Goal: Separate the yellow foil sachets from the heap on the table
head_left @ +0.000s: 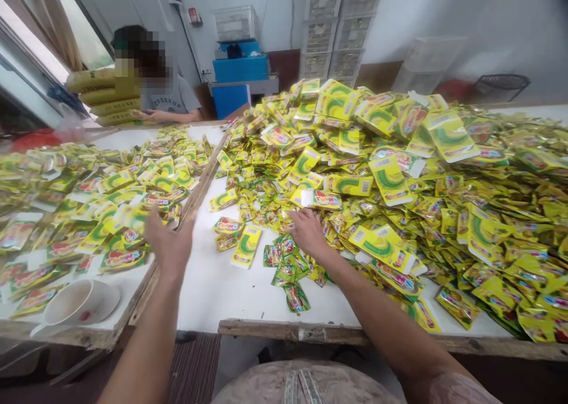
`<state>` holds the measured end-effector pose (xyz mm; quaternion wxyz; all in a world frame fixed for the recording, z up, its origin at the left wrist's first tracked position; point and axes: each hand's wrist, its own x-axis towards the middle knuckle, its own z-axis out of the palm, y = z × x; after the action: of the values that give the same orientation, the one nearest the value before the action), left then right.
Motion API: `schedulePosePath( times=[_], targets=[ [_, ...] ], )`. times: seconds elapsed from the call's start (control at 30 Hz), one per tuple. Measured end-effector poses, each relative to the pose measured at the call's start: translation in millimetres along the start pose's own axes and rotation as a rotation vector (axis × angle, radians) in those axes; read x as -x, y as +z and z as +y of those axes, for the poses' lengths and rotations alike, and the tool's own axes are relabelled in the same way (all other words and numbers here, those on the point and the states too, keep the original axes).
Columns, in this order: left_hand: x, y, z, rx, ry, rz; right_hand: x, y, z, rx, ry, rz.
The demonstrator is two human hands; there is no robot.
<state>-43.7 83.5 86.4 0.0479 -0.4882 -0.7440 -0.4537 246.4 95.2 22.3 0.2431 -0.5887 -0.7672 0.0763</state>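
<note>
My left hand (169,241), smeared by motion, hovers over the wooden divider (195,200) beside the left pile of yellow packets (118,179). Its thumb stands apart from the fingers, and I see nothing held between them. On the right, my right hand (307,231) has its fingers curled together at the near edge of a heap of small yellow sachets (257,173). The fingertips seem to pinch one, partly hidden. Just below that hand lie several green sachets (286,262). A flat yellow packet with a green curve (247,246) rests between my hands.
A large mound of packets (390,182) covers the right table. On the left table's near corner stands a white cup (77,303). Across the table sits a co-worker (171,99) beside stacked yellow sacks (110,96). Plastic crates (319,34) and a blue box (239,68) stand behind.
</note>
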Motion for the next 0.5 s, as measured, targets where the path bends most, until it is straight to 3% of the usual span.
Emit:
schedulePosePath(
  times=[0.03,0.13,0.2,0.27,0.37,0.5],
  targets=[
    [14,4.8,7,-0.018,0.050,-0.087,1,5,1,0.035,-0.009,-0.013],
    [68,24.3,29,-0.024,0.175,-0.496,8,12,2,0.048,0.008,-0.003],
    [99,36.3,41,-0.129,0.266,-0.655,13,10,4,-0.025,0.000,0.029],
    [118,44.9,51,-0.261,0.322,-0.724,16,3,6,-0.141,0.010,0.097],
    [128,52.1,57,-0.355,0.319,-0.759,18,-8,5,-0.339,0.096,0.152],
    [124,57.4,53,-0.122,0.186,-0.724,18,-17,0,-0.559,0.181,0.057]
  ],
)
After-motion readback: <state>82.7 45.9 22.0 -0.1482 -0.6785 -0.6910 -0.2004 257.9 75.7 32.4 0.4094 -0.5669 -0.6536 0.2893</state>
